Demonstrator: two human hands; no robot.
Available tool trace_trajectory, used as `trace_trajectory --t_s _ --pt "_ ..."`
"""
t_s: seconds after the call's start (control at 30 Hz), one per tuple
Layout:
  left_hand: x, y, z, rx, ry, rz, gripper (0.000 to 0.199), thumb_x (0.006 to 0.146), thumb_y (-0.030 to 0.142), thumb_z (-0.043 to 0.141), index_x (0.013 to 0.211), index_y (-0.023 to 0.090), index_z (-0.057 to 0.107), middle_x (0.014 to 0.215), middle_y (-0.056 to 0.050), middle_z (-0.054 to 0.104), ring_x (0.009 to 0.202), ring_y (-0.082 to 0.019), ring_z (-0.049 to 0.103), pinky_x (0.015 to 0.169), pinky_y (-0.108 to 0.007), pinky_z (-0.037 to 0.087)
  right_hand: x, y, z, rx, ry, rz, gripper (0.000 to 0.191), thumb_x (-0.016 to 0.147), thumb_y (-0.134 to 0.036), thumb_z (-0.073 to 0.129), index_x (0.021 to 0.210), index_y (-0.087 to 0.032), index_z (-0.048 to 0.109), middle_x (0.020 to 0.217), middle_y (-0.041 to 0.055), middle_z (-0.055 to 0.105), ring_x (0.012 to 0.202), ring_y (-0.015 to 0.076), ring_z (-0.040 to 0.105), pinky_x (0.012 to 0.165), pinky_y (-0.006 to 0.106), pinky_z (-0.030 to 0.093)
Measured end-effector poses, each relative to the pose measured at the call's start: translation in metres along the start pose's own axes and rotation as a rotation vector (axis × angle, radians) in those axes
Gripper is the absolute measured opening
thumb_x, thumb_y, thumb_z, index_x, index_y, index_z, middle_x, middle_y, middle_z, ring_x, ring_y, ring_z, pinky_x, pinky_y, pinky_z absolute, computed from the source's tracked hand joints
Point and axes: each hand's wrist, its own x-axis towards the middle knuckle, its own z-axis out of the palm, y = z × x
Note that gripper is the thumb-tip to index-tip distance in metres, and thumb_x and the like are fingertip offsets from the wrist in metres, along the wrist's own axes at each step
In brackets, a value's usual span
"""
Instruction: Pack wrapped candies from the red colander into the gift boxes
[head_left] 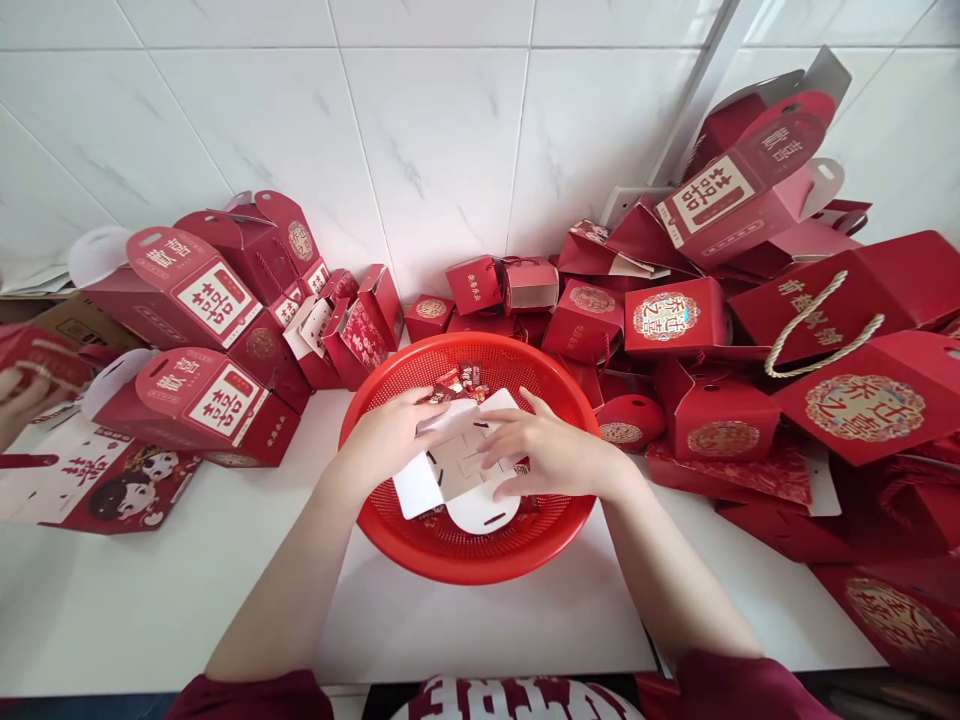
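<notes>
carton [465, 465] lies splayed, pale side up, in red basket [480, 572]. likely light, stiff but easily creased; best held by side panels. right grip [559, 455] rests spread on it; left grip [386, 440] at edge, pinch unclear.

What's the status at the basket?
Left hand and right hand both on open white-lined box. Box over red basket, wrapped sweets beneath its far edge. Red boxes crowd basket's far side.
</notes>
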Motion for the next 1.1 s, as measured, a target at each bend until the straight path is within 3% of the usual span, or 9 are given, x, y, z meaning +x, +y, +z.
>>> trace_trajectory --t_s 0.07,0.13,0.23,0.33,0.53,0.7,0.83,0.93,1.1 --pt "0.001 0.005 0.001 0.013 -0.060 -0.022 0.024 0.091 0.034 0.054 0.093 0.028 0.077 0.097 -0.006 0.075 0.082 -0.025 0.070 0.062 -0.030 0.046 0.002 -0.005 0.006 -0.005 -0.031 -0.020 0.008 0.080 -0.023 0.079 0.084 -0.027 0.074 0.092 -0.0002 0.077 0.137 0.0307 0.048 0.118 0.072 0.006" --pt "0.001 0.009 0.000 0.022 -0.137 -0.056 0.032 0.092 0.033 0.052 0.067 0.024 0.069 0.066 -0.004 0.068 0.056 -0.021 0.060 0.051 -0.030 0.034 0.004 -0.012 0.010 -0.049 -0.017 -0.032 0.014 0.083 -0.014 0.073 0.074 -0.025 0.072 0.084 -0.0011 0.075 0.122 0.0269 0.061 0.120 0.068 0.006" --pt "-0.001 0.013 -0.010 0.055 -0.122 -0.062 0.038 0.092 0.035 0.051 0.057 0.021 0.059 0.058 -0.003 0.062 0.051 -0.018 0.051 0.050 -0.030 0.024 0.004 -0.020 0.009 -0.131 0.048 -0.031 0.023 0.087 -0.007 0.062 0.072 -0.023 0.069 0.082 -0.0026 0.073 0.091 0.0186 0.070 0.122 0.064 0.006" --pt "-0.004 0.016 -0.023 0.120 -0.001 -0.079 0.041 0.094 0.039 0.048 0.059 0.020 0.058 0.056 -0.001 0.057 0.051 -0.014 0.045 0.053 -0.029 0.021 0.002 -0.024 0.002 -0.222 0.171 -0.014 0.024 0.093 -0.009 0.054 0.076 -0.021 0.068 0.087 -0.0017 0.073 0.090 0.0165 0.069 0.122 0.064 0.001" --pt "-0.008 0.016 -0.032 -0.003 0.385 -0.159 0.041 0.093 0.048 0.052 0.073 0.018 0.071 0.058 0.001 0.056 0.055 -0.011 0.044 0.056 -0.027 0.026 0.001 -0.018 -0.006 -0.478 0.441 -0.098 0.031 0.101 -0.007 0.040 0.086 -0.018 0.065 0.088 0.0002 0.073 0.116 0.0171 0.064 0.123 0.061 -0.006" --pt "-0.011 0.013 -0.031 0.096 0.618 -0.167 0.039 0.094 0.043 0.054 0.069 0.017 0.068 0.055 0.001 0.049 0.053 -0.010 0.036 0.056 -0.028 0.025 0.001 -0.017 -0.008 -0.420 0.575 -0.139 0.017 0.100 -0.016 0.050 0.107 -0.021 0.065 0.121 0.0053 0.070 0.125 0.0193 0.058 0.123 0.053 0.021" --pt "-0.011 0.005 -0.036 0.209 0.692 -0.265 0.046 0.095 0.045 0.052 0.059 0.017 0.058 0.050 0.002 0.035 0.052 -0.012 0.022 0.056 -0.029 0.022 -0.015 -0.018 -0.021 -0.343 0.655 0.024 0.019 0.099 -0.017 0.053 0.114 -0.020 0.064 0.135 0.0108 0.061 0.124 0.0235 0.056 0.106 0.045 0.044" --pt "-0.009 0.000 -0.037 0.243 0.666 -0.336 0.044 0.093 0.048 0.052 0.061 0.019 0.061 0.049 0.001 0.036 0.052 -0.014 0.021 0.056 -0.030 0.021 -0.022 -0.014 -0.028 -0.271 0.513 0.131 0.019 0.099 -0.016 0.050 0.110 -0.020 0.065 0.118 0.0083 0.069 0.108 0.0218 0.063 0.095 0.040 0.048" --pt "-0.007 -0.001 -0.039 0.206 0.594 -0.390 0.035 0.089 0.050 0.055 0.075 0.024 0.074 0.053 -0.001 0.050 0.053 -0.017 0.035 0.056 -0.030 0.025 0.009 -0.001 -0.017 -0.260 -0.096 0.166 0.023 0.098 -0.016 0.048 0.105 -0.021 0.070 0.104 0.0052 0.072 0.094 0.0199 0.067 0.079 0.031 0.048"
